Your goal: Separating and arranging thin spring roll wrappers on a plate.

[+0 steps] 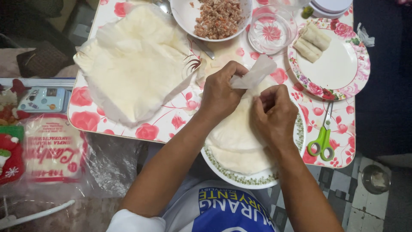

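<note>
The wrapper (253, 74) is a thin, pale, almost see-through sheet, its top edge lifted and folded over. It lies on a stack of wrappers (238, 141) on a green-rimmed plate (240, 178) at the near edge of the tabletop (171, 122).

The left hand (221, 94) reaches in from the lower left, its fingers pinched on the raised flap of the wrapper. The right hand (274, 116) lies knuckles up just beside it, fingers curled down onto the same sheet; whether they grip it or only press on it cannot be told.

One large loose heap of wrappers (137, 64) lies on the left of the tabletop. One white bowl (184, 13) holds a minced filling (219, 17), and one small glass bowl (272, 28) stands beside it. Two finished rolls (312, 41) lie touching each other on one flowered plate (339, 68). One pair of green-handled scissors (322, 137) lies to the right of the green-rimmed plate.
</note>
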